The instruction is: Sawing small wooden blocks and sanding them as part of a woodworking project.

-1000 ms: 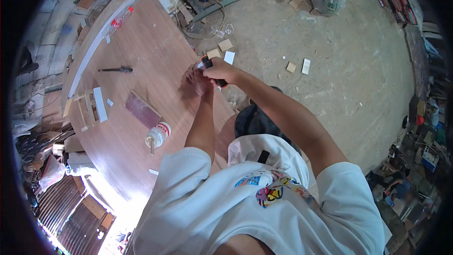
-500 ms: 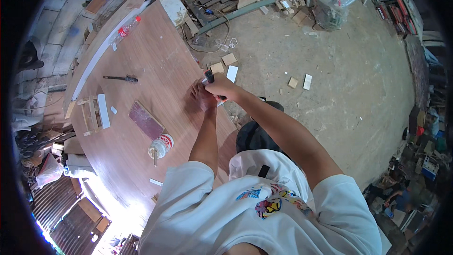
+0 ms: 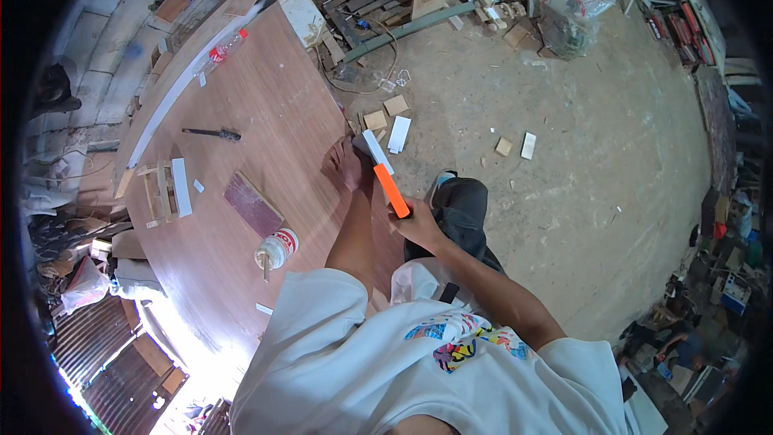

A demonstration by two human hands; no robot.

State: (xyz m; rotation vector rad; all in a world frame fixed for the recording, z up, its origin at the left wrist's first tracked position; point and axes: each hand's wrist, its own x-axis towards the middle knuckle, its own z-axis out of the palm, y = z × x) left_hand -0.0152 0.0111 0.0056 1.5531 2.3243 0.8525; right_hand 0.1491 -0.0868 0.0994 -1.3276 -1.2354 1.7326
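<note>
My left hand (image 3: 345,163) presses at the table's right edge, fingers bent, holding a narrow white board strip (image 3: 378,153) that sticks out past the edge. A dark area lies beside its fingertips; I cannot make out what it is. In my right hand (image 3: 419,224) is an orange-and-black hand tool (image 3: 392,192); its orange length points up and away toward the strip. The black end is mostly hidden in my closed fingers, and no blade shows clearly. Whether the tool touches the strip I cannot tell.
On the wooden tabletop (image 3: 282,97) are a white glue bottle (image 3: 278,248), a purplish board (image 3: 253,203), a dark slim tool (image 3: 211,134), a small wooden frame (image 3: 158,193) and a plastic bottle (image 3: 229,47). Offcuts (image 3: 398,134) lie on the floor, with scrap wood (image 3: 362,16) beyond.
My right hand has drawn back from beside my left hand, toward my body, bringing the orange tool into fuller view. The white strip shows more. My left hand stays at the edge.
</note>
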